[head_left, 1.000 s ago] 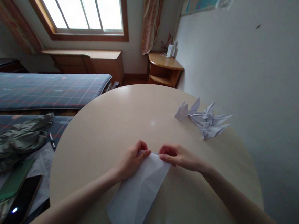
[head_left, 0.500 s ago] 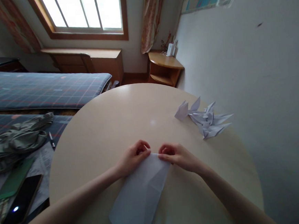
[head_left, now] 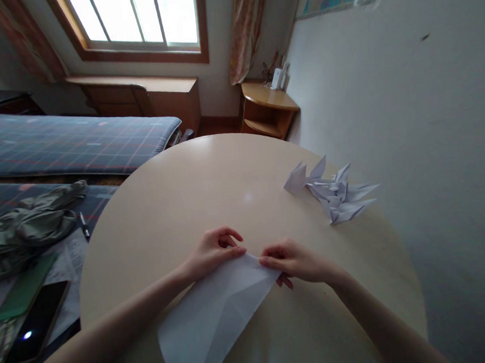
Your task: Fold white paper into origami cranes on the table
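Note:
A white sheet of paper (head_left: 219, 312), with fold lines across its lower right part, slants over the near side of the round table (head_left: 201, 190). At its far edge my left hand (head_left: 216, 250) pinches the paper between thumb and fingers. Close by on the right, my right hand (head_left: 291, 262) grips the same edge, thumb on top and some fingers underneath. A short stretch of paper edge shows between the two thumbs. Folded white paper figures (head_left: 336, 193) with pointed tips lie in a cluster at the table's right side.
On the left, a plaid mattress (head_left: 8, 194) holds a crumpled grey-green cloth (head_left: 27, 221), a pen (head_left: 84, 226), a green case (head_left: 24, 291) and a dark phone (head_left: 37, 320). The white wall (head_left: 441, 149) borders the table's right side. A wooden corner shelf (head_left: 267, 98) stands beyond.
The paper has turned, its near end swinging left and more of its surface showing. My right hand has shifted slightly right and down, with fingers now visible under the edge.

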The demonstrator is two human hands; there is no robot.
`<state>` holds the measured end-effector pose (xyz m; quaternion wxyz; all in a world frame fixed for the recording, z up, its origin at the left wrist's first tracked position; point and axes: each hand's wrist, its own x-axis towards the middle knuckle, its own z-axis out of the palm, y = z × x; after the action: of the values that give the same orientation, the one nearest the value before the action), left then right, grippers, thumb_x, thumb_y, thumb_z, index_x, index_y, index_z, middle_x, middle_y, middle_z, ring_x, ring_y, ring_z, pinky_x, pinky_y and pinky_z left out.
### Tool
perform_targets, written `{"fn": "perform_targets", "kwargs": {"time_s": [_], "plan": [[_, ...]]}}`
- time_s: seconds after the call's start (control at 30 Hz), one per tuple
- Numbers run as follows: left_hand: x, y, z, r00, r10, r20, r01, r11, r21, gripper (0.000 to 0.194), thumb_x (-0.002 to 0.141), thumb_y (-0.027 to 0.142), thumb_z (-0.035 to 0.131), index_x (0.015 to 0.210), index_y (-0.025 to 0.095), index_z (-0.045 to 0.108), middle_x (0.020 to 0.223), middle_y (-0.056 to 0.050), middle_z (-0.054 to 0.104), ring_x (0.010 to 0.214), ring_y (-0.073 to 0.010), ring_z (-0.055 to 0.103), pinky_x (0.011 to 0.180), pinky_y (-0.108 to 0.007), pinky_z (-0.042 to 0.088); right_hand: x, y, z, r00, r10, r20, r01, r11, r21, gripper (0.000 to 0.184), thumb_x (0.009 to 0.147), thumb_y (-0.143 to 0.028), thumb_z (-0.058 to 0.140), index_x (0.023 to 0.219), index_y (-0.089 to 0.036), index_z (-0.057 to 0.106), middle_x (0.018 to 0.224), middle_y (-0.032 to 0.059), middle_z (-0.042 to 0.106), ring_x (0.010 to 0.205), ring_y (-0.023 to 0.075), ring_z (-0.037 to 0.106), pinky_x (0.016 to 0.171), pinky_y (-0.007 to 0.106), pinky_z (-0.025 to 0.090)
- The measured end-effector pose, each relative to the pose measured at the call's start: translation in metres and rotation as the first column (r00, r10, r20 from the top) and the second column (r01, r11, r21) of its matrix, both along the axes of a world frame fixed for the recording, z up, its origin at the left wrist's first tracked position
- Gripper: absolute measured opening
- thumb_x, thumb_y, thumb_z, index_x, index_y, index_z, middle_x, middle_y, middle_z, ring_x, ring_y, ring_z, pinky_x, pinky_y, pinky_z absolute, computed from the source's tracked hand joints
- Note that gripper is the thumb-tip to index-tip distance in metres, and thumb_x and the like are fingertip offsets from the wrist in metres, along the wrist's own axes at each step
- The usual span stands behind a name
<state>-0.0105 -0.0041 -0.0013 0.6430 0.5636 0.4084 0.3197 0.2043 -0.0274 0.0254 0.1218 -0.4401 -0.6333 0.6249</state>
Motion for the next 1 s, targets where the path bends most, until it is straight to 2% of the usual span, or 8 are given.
{"fn": "perform_targets", "kwargs": {"time_s": [0.2,0.33,0.43,0.6,0.77,0.83,0.93,1.0], "plan": [[0.001,0.0,0.005,0.999,0.043,-0.023,-0.044,0.998,-0.043,0.039,0.069,0.048,0.068,0.085,0.012,0.067,0.066,-0.002,0.063,0.055,-0.0101,0.052,0.049,-0.02,0.035,-0.002,0.001,-0.001,0.998,-0.058,-0.007,0.058,0.998,-0.007,0.037,0.074,-0.05,0.062,0.062,-0.015,0.057,0.048,-0.0028,0.057,0.035,0.0074,0.049,0.033,0.017,0.031],[-0.009,0.009,0.008,0.98,0.109,0.168,-0.074,0.976,-0.204,0.049,0.071,0.056,0.063,0.093,0.012,0.067,0.088,-0.01,0.069,0.074,-0.0196,0.062,0.064,-0.027,0.045,0.008,0.01,-0.006,0.979,-0.188,-0.073,0.184,0.981,-0.062,0.037,0.073,-0.049,0.063,0.068,-0.013,0.06,0.045,-0.0016,0.059,0.032,0.0048,0.043,0.033,0.016,0.023],[-0.024,0.02,0.009,0.944,0.112,0.31,-0.035,0.969,-0.245,0.054,0.077,0.06,0.056,0.103,0.014,0.066,0.116,-0.014,0.063,0.098,-0.0276,0.061,0.081,-0.035,0.046,0.017,0.019,-0.011,0.9,-0.397,-0.177,0.379,0.916,-0.129,0.038,0.066,-0.049,0.069,0.066,-0.013,0.059,0.046,-0.0019,0.058,0.034,0.0056,0.046,0.033,0.016,0.025],[-0.043,0.029,0.019,0.917,0.081,0.39,0.009,0.974,-0.225,0.07,0.079,0.071,0.038,0.114,0.015,0.062,0.126,-0.013,0.057,0.119,-0.0342,0.048,0.091,-0.041,0.041,0.025,0.029,-0.02,0.765,-0.592,-0.255,0.539,0.804,-0.249,0.032,0.06,-0.042,0.074,0.064,-0.014,0.059,0.044,-0.0017,0.057,0.032,0.0072,0.048,0.03,0.017,0.027],[-0.043,0.022,0.023,0.924,-0.062,0.377,0.102,0.991,-0.087,0.076,0.073,0.073,0.047,0.122,0.017,0.056,0.138,-0.012,0.045,0.126,-0.0354,0.04,0.095,-0.038,0.04,0.022,0.028,-0.019,0.716,-0.633,-0.295,0.569,0.774,-0.279,0.024,0.062,-0.034,0.072,0.069,-0.013,0.061,0.053,0.0008,0.061,0.04,0.0088,0.054,0.032,0.017,0.033],[-0.042,0.021,0.019,0.937,-0.053,0.346,0.083,0.994,-0.073,0.072,0.071,0.068,0.057,0.122,0.018,0.056,0.137,-0.012,0.047,0.123,-0.0342,0.043,0.091,-0.035,0.042,0.02,0.026,-0.016,0.711,-0.627,-0.319,0.54,0.777,-0.322,0.026,0.063,-0.029,0.071,0.084,-0.013,0.065,0.061,0.0014,0.064,0.043,0.0091,0.057,0.035,0.017,0.039],[-0.039,0.02,0.009,0.955,0.064,0.289,-0.024,0.99,-0.141,0.066,0.066,0.062,0.066,0.111,0.014,0.063,0.115,-0.014,0.064,0.106,-0.0314,0.058,0.081,-0.032,0.047,0.02,0.023,-0.011,0.717,-0.589,-0.372,0.445,0.798,-0.406,0.058,0.063,-0.019,0.069,0.119,-0.021,0.055,0.065,-0.0027,0.065,0.043,0.0091,0.059,0.035,0.016,0.039],[-0.037,0.02,0.006,0.959,0.133,0.25,-0.088,0.979,-0.183,0.064,0.065,0.063,0.066,0.102,0.011,0.066,0.1,-0.014,0.069,0.095,-0.0299,0.063,0.075,-0.032,0.049,0.021,0.021,-0.01,0.737,-0.557,-0.383,0.395,0.815,-0.424,0.068,0.064,-0.017,0.067,0.129,-0.024,0.046,0.064,-0.0045,0.064,0.042,0.0094,0.06,0.034,0.015,0.038]]}}
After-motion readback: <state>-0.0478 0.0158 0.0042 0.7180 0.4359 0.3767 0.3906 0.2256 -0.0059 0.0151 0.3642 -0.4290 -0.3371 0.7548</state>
